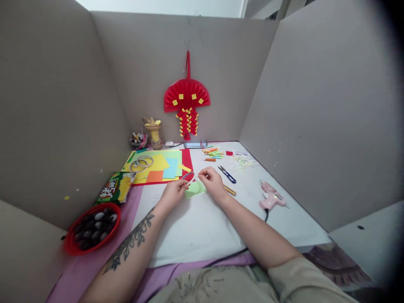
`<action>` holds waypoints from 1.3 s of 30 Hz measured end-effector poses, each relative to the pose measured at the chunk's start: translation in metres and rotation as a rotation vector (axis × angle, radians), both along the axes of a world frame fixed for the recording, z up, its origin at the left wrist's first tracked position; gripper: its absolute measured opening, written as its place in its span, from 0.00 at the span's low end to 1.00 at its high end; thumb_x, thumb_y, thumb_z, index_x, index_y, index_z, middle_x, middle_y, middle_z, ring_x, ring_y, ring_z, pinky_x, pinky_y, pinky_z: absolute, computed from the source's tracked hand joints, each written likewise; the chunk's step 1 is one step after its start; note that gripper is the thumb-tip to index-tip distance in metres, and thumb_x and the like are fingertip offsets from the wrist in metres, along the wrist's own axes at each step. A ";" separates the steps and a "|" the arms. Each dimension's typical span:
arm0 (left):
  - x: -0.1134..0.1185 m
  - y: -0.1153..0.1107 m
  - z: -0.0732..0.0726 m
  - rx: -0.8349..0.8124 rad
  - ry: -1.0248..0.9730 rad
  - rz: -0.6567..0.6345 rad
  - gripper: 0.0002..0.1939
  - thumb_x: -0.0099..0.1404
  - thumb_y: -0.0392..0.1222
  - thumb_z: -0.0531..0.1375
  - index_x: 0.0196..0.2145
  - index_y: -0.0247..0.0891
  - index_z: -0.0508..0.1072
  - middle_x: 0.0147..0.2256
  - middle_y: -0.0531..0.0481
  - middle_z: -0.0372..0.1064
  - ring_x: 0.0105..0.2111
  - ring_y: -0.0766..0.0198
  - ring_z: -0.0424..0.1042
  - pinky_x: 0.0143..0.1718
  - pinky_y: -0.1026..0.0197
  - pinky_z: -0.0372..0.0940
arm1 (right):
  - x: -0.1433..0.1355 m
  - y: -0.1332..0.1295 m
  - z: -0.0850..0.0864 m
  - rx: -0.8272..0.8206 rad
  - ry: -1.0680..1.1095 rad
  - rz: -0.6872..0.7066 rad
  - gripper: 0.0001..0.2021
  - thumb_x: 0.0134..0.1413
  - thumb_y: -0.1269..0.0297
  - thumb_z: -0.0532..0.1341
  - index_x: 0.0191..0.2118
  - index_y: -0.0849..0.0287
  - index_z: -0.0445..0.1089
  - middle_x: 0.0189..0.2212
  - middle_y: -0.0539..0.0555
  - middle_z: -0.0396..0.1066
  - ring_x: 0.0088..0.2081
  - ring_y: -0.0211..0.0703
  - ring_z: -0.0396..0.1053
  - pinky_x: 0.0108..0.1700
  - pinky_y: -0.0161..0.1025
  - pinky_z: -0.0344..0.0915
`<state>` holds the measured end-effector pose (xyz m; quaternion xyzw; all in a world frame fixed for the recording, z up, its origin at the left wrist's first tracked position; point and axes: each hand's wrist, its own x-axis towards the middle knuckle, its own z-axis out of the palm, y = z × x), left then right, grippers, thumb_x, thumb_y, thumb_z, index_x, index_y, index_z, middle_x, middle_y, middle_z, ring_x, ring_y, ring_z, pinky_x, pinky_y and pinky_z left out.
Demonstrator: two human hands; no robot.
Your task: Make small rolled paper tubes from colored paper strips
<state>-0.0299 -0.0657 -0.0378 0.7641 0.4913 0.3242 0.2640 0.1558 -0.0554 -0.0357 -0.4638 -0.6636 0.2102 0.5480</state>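
Observation:
Near the middle of the white table, my left hand [174,192] grips a narrow roll of tape [190,178], seen almost edge-on. My right hand [212,182] is just to the right of it, thumb and fingers pinched together; whatever lies between the fingertips is too small to make out. Below both hands lies a light green paper square [195,191], partly covered by the fingers. Yellow pencil-like sticks [230,190] rest beside my right wrist. Blue-handled thread snips [227,174] lie beyond that hand, to its right.
Coloured paper sheets [158,162] at left carry more tape rolls [145,160]. A red bowl [117,219] and snack bag [115,188] stand nearer. At right are a pink glue gun [269,197] and paper scraps [244,160]. Rolled paper tubes [213,152] lie behind; a red fan ornament [187,94] hangs above.

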 end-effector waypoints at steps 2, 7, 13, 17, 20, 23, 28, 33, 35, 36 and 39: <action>-0.001 0.001 0.000 0.007 0.060 0.080 0.14 0.60 0.43 0.52 0.32 0.38 0.76 0.32 0.49 0.75 0.33 0.61 0.71 0.34 0.63 0.60 | 0.002 -0.001 0.002 -0.008 0.001 -0.006 0.04 0.48 0.69 0.57 0.25 0.58 0.66 0.27 0.51 0.65 0.32 0.40 0.64 0.31 0.36 0.60; -0.003 0.004 0.000 -0.026 0.054 0.238 0.14 0.57 0.44 0.53 0.29 0.38 0.77 0.27 0.50 0.75 0.30 0.61 0.71 0.31 0.64 0.59 | 0.004 0.001 -0.002 -0.040 0.033 0.008 0.03 0.47 0.68 0.57 0.25 0.58 0.65 0.28 0.51 0.64 0.32 0.40 0.63 0.31 0.36 0.59; -0.036 0.014 0.006 -0.011 -0.021 0.432 0.16 0.57 0.46 0.52 0.29 0.35 0.76 0.27 0.50 0.73 0.32 0.58 0.71 0.31 0.64 0.60 | 0.023 0.021 -0.011 -0.283 0.410 -0.008 0.05 0.45 0.63 0.56 0.26 0.57 0.59 0.21 0.46 0.62 0.19 0.33 0.56 0.23 0.32 0.55; -0.042 0.015 0.008 0.030 0.377 0.441 0.12 0.55 0.47 0.57 0.29 0.37 0.75 0.34 0.42 0.74 0.39 0.51 0.70 0.39 0.57 0.61 | 0.028 0.029 -0.022 -0.362 0.347 0.060 0.07 0.45 0.62 0.58 0.30 0.57 0.61 0.26 0.47 0.67 0.25 0.35 0.64 0.26 0.32 0.60; -0.024 0.011 0.001 0.193 0.420 0.230 0.12 0.58 0.44 0.56 0.36 0.38 0.75 0.44 0.40 0.71 0.47 0.50 0.66 0.49 0.54 0.58 | 0.017 0.028 -0.034 -0.334 0.161 0.152 0.09 0.46 0.66 0.56 0.37 0.56 0.60 0.33 0.50 0.69 0.36 0.39 0.68 0.35 0.36 0.64; -0.006 0.008 -0.008 0.106 0.417 0.060 0.13 0.58 0.40 0.55 0.41 0.38 0.72 0.42 0.41 0.71 0.44 0.53 0.67 0.47 0.55 0.60 | 0.007 0.024 -0.042 -0.288 -0.086 0.131 0.13 0.44 0.74 0.56 0.39 0.56 0.59 0.37 0.52 0.69 0.41 0.41 0.68 0.43 0.41 0.63; 0.002 0.005 -0.014 0.065 0.379 -0.005 0.09 0.56 0.37 0.55 0.36 0.37 0.71 0.36 0.42 0.70 0.37 0.55 0.68 0.40 0.56 0.62 | 0.007 0.017 -0.040 -0.249 -0.305 0.158 0.19 0.41 0.79 0.55 0.41 0.56 0.60 0.35 0.52 0.68 0.38 0.40 0.67 0.43 0.41 0.63; -0.004 0.003 -0.010 0.103 0.273 0.023 0.09 0.57 0.37 0.55 0.35 0.37 0.71 0.36 0.43 0.70 0.37 0.57 0.68 0.38 0.58 0.62 | 0.011 0.012 -0.025 -0.162 -0.102 0.146 0.07 0.43 0.70 0.59 0.33 0.57 0.63 0.35 0.51 0.67 0.39 0.41 0.65 0.43 0.41 0.62; -0.009 0.007 -0.008 0.138 0.221 0.106 0.09 0.58 0.36 0.52 0.35 0.37 0.71 0.37 0.43 0.70 0.38 0.57 0.68 0.40 0.58 0.62 | 0.012 0.011 -0.019 -0.231 0.111 0.213 0.07 0.43 0.64 0.61 0.27 0.58 0.62 0.33 0.51 0.69 0.37 0.40 0.66 0.39 0.40 0.63; -0.012 0.009 -0.008 0.147 0.203 0.141 0.10 0.59 0.35 0.51 0.35 0.37 0.71 0.36 0.44 0.70 0.38 0.57 0.68 0.40 0.58 0.62 | 0.013 0.011 -0.017 -0.295 0.224 0.265 0.09 0.41 0.63 0.63 0.25 0.58 0.60 0.32 0.51 0.69 0.34 0.39 0.67 0.37 0.38 0.64; -0.019 0.014 -0.007 0.137 0.191 0.166 0.12 0.59 0.35 0.50 0.35 0.38 0.73 0.37 0.45 0.71 0.38 0.58 0.69 0.40 0.58 0.62 | 0.014 0.008 -0.011 -0.475 0.480 0.355 0.14 0.35 0.63 0.66 0.23 0.58 0.59 0.24 0.49 0.70 0.25 0.36 0.66 0.29 0.35 0.62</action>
